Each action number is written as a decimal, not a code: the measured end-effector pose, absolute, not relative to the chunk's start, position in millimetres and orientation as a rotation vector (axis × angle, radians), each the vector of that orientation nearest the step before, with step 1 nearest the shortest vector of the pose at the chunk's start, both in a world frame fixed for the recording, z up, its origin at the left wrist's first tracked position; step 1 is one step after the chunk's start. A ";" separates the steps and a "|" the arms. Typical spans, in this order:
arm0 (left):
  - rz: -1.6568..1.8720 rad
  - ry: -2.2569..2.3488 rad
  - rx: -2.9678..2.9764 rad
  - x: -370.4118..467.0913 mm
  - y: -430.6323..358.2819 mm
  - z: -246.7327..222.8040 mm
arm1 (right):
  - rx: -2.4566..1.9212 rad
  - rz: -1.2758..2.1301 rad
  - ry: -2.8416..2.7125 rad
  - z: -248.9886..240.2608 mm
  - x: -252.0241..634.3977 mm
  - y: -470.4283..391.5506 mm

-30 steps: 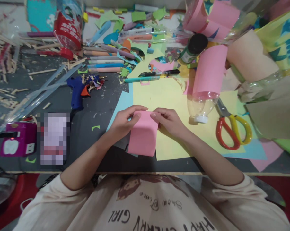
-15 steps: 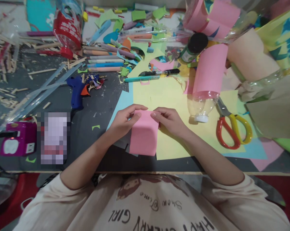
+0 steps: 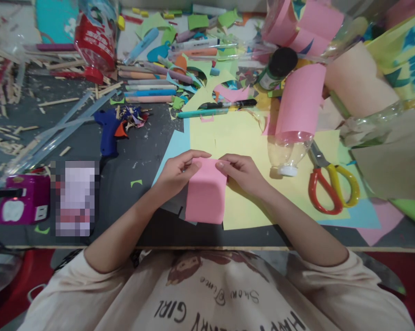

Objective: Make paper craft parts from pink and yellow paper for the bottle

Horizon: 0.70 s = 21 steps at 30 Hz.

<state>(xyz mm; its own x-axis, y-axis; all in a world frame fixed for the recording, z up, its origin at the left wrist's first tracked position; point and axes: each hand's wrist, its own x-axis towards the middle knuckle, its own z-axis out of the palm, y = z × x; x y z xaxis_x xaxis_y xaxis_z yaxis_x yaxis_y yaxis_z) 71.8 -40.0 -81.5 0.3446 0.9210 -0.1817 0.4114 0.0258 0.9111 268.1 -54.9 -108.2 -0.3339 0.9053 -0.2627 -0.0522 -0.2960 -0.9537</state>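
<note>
Pink paper piece (image 3: 206, 195) is at front centre, by the yellow sheet's (image 3: 252, 209) left edge; can't tell if its lower end touches the table. Left hand (image 3: 173, 174) pinches the top left corner, right hand (image 3: 244, 175) the top right. Grip and paper essentially unchanged over the last second; reads as a steady hold or fine adjustment. Scissors (image 3: 319, 156) and pink-wrapped bottle (image 3: 301, 99) right, glue gun (image 3: 108, 135) left, all unheld.
</note>
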 end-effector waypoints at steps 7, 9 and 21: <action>0.618 1.227 1.595 71.4 -39.8 -81.8 | -1.148 1.763 -1.185 -108.9 268.6 -55.5; 0.606 1.240 1.601 71.4 -39.8 -81.1 | -1.159 1.762 -1.196 -108.0 268.8 -55.4; 0.636 1.259 1.579 71.3 -41.2 -81.4 | -1.212 1.546 -1.378 -110.1 269.3 -57.8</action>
<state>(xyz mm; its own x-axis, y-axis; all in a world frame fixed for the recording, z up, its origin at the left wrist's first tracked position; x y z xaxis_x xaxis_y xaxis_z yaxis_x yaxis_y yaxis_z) 71.3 -41.2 -81.4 0.3254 0.9305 -0.1680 0.4174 0.0181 0.9086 269.3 -57.8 -110.1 -0.2936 0.9394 -0.1769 0.0683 -0.1640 -0.9841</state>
